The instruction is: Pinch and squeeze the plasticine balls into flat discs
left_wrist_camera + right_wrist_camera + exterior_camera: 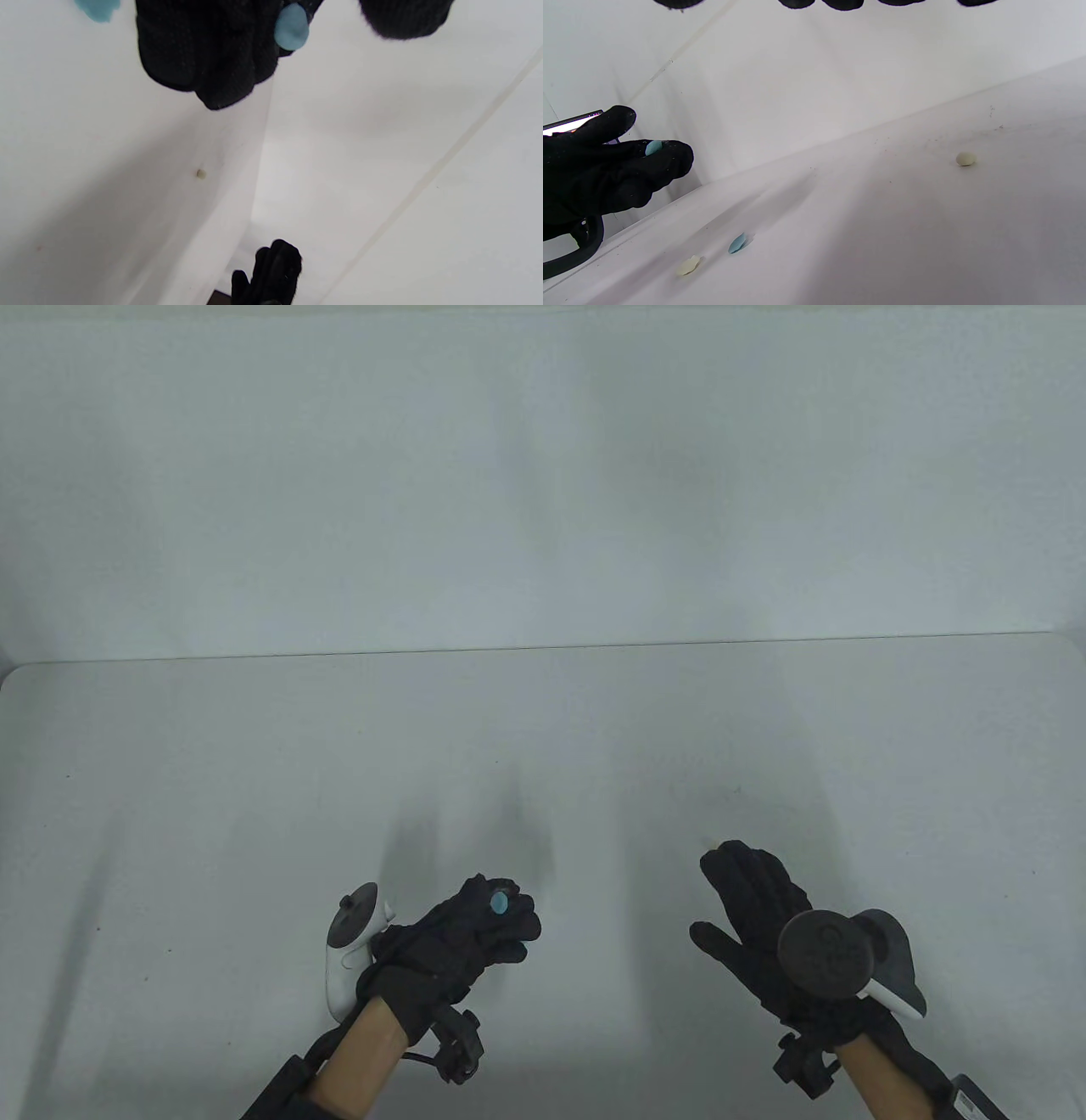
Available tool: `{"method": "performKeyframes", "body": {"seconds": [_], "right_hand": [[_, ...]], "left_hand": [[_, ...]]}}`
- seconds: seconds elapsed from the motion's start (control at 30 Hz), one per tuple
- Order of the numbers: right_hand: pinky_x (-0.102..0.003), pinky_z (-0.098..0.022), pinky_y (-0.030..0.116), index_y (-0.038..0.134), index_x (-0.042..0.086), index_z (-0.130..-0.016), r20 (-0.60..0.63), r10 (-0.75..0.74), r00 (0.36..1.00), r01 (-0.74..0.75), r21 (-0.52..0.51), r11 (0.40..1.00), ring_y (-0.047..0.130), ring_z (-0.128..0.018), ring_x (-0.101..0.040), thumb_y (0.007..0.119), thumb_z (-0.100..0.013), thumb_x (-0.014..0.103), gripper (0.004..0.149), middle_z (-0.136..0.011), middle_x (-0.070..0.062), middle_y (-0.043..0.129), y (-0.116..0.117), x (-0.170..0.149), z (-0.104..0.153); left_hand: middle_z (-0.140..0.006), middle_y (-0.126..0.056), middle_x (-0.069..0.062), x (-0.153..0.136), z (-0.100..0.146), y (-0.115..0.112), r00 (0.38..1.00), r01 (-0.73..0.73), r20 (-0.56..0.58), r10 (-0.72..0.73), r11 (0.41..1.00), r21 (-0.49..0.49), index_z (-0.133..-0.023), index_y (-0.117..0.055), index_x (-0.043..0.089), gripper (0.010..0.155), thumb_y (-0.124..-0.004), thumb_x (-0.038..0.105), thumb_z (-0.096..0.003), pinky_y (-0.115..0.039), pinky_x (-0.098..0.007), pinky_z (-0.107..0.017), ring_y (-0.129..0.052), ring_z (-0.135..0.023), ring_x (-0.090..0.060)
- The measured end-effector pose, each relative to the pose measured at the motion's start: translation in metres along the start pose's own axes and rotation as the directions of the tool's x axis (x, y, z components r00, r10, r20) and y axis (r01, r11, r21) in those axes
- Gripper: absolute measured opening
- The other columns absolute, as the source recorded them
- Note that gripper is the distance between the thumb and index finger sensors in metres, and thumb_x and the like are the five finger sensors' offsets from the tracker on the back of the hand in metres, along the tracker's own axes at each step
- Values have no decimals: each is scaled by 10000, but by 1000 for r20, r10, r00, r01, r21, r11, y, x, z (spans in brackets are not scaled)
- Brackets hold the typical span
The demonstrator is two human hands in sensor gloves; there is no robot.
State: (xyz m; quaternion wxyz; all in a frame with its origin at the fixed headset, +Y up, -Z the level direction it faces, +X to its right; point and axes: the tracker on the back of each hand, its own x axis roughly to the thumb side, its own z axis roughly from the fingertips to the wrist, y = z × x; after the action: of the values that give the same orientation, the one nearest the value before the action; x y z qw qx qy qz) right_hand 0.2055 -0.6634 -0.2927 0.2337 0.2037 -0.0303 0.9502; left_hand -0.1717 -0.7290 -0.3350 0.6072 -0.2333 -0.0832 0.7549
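My left hand [502, 909] pinches a small blue plasticine piece [500, 904] between thumb and fingers, held a little above the table. The piece also shows in the left wrist view [291, 27] and in the right wrist view [653, 147]. My right hand [731, 892] is open and holds nothing, fingers spread, to the right of the left hand. In the right wrist view a cream ball [966, 159] lies on the table, and a flat blue disc [737, 243] and a flat cream disc [688, 265] lie side by side below the left hand [615, 169].
The white table [543, 746] ends at a white back wall [543, 475]. In the left wrist view another blue piece [97, 7] shows at the top left and the cream ball [201, 173] lies farther off.
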Motion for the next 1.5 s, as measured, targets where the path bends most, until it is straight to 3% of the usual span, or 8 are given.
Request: {"method": "performKeyframes", "body": {"seconds": [0.23,0.6,0.63,0.7,0.9,1.13,1.33,1.5], "right_hand": [[-750,-677,484,335,131,-1161,-1,3,1000,-3,-1,1000,398,-1079,-553,503,-595,594,750,-1218,-192,331,0,0,0],[-748,-678,486,331,133,-1160,5,10,1000,-10,-4,1000,396,-1079,-551,514,-596,586,746,-1217,-193,328,0,1,0],[-748,-678,486,331,132,-1160,4,10,1000,-10,-3,1000,396,-1078,-552,514,-596,585,747,-1217,-192,327,0,1,0],[-748,-678,487,331,133,-1160,4,11,1000,-11,-6,1000,399,-1077,-552,513,-596,586,747,-1218,-190,328,0,1,1],[-749,-677,485,336,132,-1161,2,9,1000,-9,-4,1000,395,-1078,-553,507,-594,591,748,-1218,-193,330,1,0,1],[-750,-678,482,337,133,-1162,0,7,1000,-7,0,1000,396,-1078,-553,506,-594,592,749,-1218,-192,331,1,0,0],[-751,-678,482,337,133,-1162,1,8,1000,-8,1,1000,397,-1079,-551,505,-595,592,749,-1219,-192,331,1,0,0],[-749,-678,484,337,131,-1161,2,9,1000,-9,0,1000,396,-1078,-555,506,-595,591,749,-1218,-192,332,1,0,0]], "left_hand": [[-815,-939,-96,4,2,4,997,74,16,-76,994,79,-947,-751,56,515,-776,346,-522,-907,-327,-553,-1080,-658,-179],[-641,-1038,-18,15,8,5,982,185,7,-190,965,188,-813,-866,102,460,-851,383,-450,-976,-280,-437,-1152,-466,-111],[-663,-1020,-10,13,8,5,985,174,-13,-174,975,141,-832,-841,100,461,-833,385,-470,-968,-280,-459,-1139,-497,-103],[-706,-985,-28,8,8,5,989,145,-29,-142,969,202,-873,-805,101,462,-812,355,-487,-935,-314,-499,-1110,-533,-130],[-935,-787,-146,1,4,2,999,49,-15,-48,996,72,-1058,-589,33,639,-725,394,-548,-771,-449,-644,-933,-780,-295],[-946,-790,-151,2,6,3,1000,-9,20,7,997,80,-1063,-608,36,745,-678,545,-524,-762,-469,-649,-928,-788,-318],[-789,-929,-66,4,6,3,996,92,-19,-90,989,113,-904,-792,119,469,-775,384,-518,-882,-400,-545,-1051,-618,-214],[-671,-993,-36,6,5,0,991,135,-11,-135,985,109,-813,-856,134,421,-817,392,-482,-942,-355,-465,-1105,-493,-156]]}}
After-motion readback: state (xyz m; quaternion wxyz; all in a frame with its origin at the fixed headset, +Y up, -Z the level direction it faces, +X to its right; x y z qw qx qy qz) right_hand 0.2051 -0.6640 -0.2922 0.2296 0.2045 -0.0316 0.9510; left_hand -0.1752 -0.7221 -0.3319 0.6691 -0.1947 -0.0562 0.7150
